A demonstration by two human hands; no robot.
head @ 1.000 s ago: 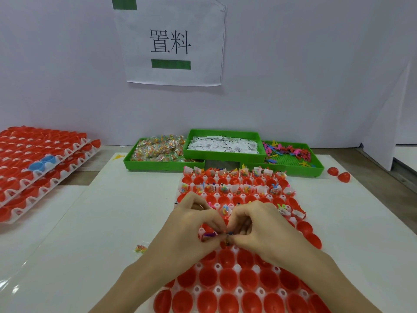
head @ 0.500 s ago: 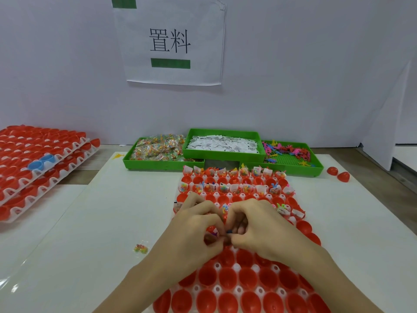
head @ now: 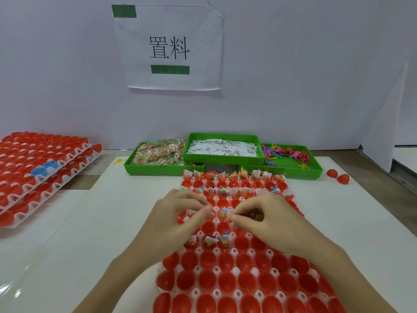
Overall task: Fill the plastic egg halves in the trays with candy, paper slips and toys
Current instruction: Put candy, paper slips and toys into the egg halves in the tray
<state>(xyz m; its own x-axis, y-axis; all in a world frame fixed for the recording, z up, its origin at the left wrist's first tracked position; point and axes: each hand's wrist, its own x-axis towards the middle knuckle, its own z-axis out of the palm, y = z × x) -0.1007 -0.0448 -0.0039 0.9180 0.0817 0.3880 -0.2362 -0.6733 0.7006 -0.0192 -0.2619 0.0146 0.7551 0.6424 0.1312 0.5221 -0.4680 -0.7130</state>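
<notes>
- Both hands hover over the white tray point(head: 216, 292) of red egg halves point(head: 225, 282) at desk centre.
- Left hand point(head: 178, 219), fingers curled, pinches something small at its fingertips; what it is cannot be told.
- Right hand point(head: 268, 219) pinches likewise, its fingertips just beside a candy packet point(head: 224, 213) between the hands.
- Empty halves at 6 o'clock of the hands; filled ones at 12.
- Green bins point(head: 223, 141) further toward 12.

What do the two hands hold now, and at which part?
Right hand pinches a candy packet at its right edge with its fingertips. Left hand: fingers curled, hold cannot be told.
</notes>
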